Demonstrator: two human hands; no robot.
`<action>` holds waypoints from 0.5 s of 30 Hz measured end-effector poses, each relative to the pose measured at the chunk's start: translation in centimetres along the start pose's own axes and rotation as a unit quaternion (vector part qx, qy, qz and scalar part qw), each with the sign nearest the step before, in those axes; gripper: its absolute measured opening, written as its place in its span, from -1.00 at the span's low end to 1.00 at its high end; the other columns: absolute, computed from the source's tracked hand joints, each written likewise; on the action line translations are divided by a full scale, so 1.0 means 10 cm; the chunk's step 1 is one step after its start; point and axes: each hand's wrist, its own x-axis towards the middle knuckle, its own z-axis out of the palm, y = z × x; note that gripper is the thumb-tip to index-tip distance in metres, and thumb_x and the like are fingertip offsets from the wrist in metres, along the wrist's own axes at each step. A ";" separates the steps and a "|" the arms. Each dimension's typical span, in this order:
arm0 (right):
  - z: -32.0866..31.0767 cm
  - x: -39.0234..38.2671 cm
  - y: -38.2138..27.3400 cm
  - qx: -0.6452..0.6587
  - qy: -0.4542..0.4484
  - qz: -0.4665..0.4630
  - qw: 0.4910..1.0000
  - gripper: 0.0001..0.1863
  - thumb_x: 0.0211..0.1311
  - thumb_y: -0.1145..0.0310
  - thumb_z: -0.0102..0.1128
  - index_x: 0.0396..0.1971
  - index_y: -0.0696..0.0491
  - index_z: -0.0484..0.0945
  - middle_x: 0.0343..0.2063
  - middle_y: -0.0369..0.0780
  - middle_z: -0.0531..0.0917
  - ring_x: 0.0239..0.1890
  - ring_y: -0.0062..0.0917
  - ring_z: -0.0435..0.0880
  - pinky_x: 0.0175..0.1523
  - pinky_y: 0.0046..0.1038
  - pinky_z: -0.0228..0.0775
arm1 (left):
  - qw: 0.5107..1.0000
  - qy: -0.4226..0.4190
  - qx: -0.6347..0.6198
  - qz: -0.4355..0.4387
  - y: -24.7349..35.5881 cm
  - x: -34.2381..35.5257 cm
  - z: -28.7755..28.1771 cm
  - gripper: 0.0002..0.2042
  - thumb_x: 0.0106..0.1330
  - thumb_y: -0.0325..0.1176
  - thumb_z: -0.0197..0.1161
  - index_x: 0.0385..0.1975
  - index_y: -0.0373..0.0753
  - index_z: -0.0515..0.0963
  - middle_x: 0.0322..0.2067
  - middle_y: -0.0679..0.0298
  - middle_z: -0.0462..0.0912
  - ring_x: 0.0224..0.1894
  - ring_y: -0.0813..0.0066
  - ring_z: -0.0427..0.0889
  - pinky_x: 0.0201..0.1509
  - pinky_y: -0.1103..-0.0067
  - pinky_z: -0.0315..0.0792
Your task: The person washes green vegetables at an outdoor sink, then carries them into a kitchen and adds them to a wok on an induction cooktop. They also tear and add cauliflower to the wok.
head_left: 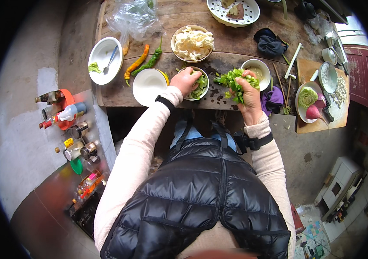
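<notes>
My left hand (185, 82) reaches over the rim of a small bowl (206, 74), its fingers curled down into the chopped green stalks (200, 90) inside. The fingertips are partly hidden there. My right hand (250, 96) is closed around a bunch of leafy celery greens (232, 79), held at the table's front edge. Right behind that hand stands a white bowl (260, 64) with something pale in it. An empty white bowl (148, 86) sits to the left of my left hand. Farther back, a bowl is heaped with shredded pale pieces (194, 43).
Left on the wooden table (223, 47) are an orange pepper (137, 63), a green pepper (150, 60) and a white bowl with a spoon (110, 58). A purple cloth (272, 100) lies right. The cutting board (341, 113) holds a vegetable bowl. Bottles (70, 113) stand at far left.
</notes>
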 end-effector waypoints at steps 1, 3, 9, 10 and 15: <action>-0.01 0.00 0.00 0.005 -0.006 -0.003 1.000 -0.72 0.11 0.60 0.19 -0.25 -0.10 0.44 -0.40 -0.28 0.53 -0.53 -0.50 0.59 -0.52 -0.52 0.47 | 0.999 0.033 -0.033 0.002 -0.01 -0.02 -0.01 -0.63 0.05 -0.38 0.36 -0.08 -0.09 0.52 -0.24 0.13 0.51 -0.20 0.10 0.57 -0.13 0.36 0.50; -0.03 0.00 0.00 0.000 -0.002 0.001 1.000 -0.72 0.11 0.60 0.19 -0.25 -0.11 0.44 -0.40 -0.28 0.53 -0.53 -0.51 0.58 -0.52 -0.51 0.48 | 0.990 0.094 -0.106 -0.020 -0.01 -0.03 -0.02 -0.67 0.08 -0.37 0.35 -0.11 -0.11 0.54 -0.27 0.12 0.53 -0.22 0.08 0.57 -0.13 0.37 0.50; -0.13 -0.02 -0.05 0.004 -0.020 -0.006 1.000 -0.73 0.11 0.60 0.18 -0.27 -0.11 0.44 -0.34 -0.30 0.52 -0.46 -0.52 0.58 -0.49 -0.50 0.49 | 0.956 0.140 -0.236 -0.108 -0.03 -0.11 -0.07 -0.72 0.16 -0.33 0.36 -0.13 -0.18 0.56 -0.32 0.21 0.64 -0.28 0.35 0.63 -0.13 0.51 0.51; -0.14 -0.03 -0.07 0.005 -0.018 -0.007 1.000 -0.73 0.11 0.60 0.18 -0.27 -0.11 0.44 -0.33 -0.31 0.52 -0.45 -0.52 0.58 -0.48 -0.49 0.50 | 0.931 0.122 -0.311 -0.149 -0.03 -0.13 -0.08 -0.73 0.18 -0.34 0.35 -0.13 -0.19 0.55 -0.34 0.24 0.63 -0.30 0.40 0.63 -0.14 0.53 0.51; -0.20 -0.13 -0.20 0.012 -0.046 0.010 0.999 -0.74 0.13 0.59 0.17 -0.28 -0.13 0.44 -0.31 -0.31 0.52 -0.44 -0.52 0.58 -0.47 -0.50 0.50 | 0.756 0.132 -0.576 -0.282 0.07 -0.22 -0.17 -0.75 0.26 -0.37 0.33 -0.09 -0.16 0.51 -0.45 0.39 0.59 -0.48 0.64 0.53 -0.45 0.64 0.45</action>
